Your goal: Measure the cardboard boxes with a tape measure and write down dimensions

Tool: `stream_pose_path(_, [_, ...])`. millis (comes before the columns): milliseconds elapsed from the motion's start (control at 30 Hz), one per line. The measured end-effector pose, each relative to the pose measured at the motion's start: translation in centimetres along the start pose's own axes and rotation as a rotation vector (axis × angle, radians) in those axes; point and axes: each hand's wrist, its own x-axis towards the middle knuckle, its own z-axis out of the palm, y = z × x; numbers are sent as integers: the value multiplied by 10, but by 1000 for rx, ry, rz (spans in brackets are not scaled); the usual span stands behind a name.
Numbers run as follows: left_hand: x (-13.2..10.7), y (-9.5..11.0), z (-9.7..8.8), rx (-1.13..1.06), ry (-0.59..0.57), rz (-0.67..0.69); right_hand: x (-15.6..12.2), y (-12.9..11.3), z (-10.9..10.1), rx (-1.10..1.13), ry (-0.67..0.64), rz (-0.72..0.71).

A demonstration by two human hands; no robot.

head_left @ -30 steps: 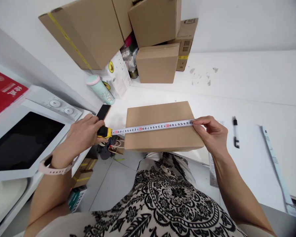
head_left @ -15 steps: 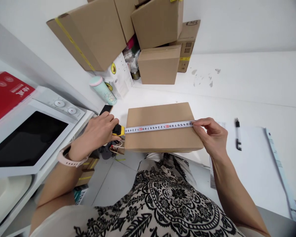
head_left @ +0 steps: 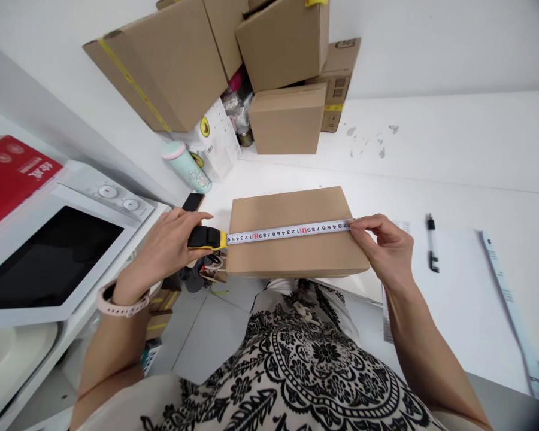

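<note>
A flat brown cardboard box (head_left: 291, 257) lies on the white table (head_left: 467, 179) in front of me. A white measuring tape (head_left: 291, 231) is stretched across its top from left to right. My left hand (head_left: 170, 245) grips the tape's black and yellow case (head_left: 206, 238) just off the box's left edge. My right hand (head_left: 384, 248) pinches the free end of the tape against the box's right edge.
Several cardboard boxes (head_left: 287, 117) are stacked in the far corner beside a mint bottle (head_left: 186, 166) and a white carton. A black phone (head_left: 193, 202) lies left of the box. A pen (head_left: 432, 244) rests on paper sheets at right. A white appliance (head_left: 54, 251) stands on the left.
My left hand has brought the tape case rightward, up to the box's left edge, shortening the pulled-out tape. My right hand has kept the tape end at the right edge.
</note>
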Motion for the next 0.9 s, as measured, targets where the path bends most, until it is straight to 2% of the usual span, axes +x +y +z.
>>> stream_pose_path(67, [-8,-4,5,-152,92,-50,0,0,0,-6,2,-4])
stream_pose_path(133, [-17,-6,20,-354,246,-142,0,1,1,-8,0,-8])
stream_pose_path(267, [-25,1,72,-886,614,-363,0,3,1,4,-2,-2])
stream_pose_path(367, [-20,11,108,-1137,781,-482,0,3,1,15,0,3])
stream_pose_path(433, [-14,16,122,-1230,853,-535,0,2,1,16,7,6])
stream_pose_path(600, [-8,24,129,-1529,947,-491,0,-2,3,21,24,30])
stream_pose_path(800, [-18,35,136,-1721,854,-530,-1,0,4,39,31,20])
stream_pose_path(900, [-23,43,143,-1735,866,-553,-2,2,4,41,41,14])
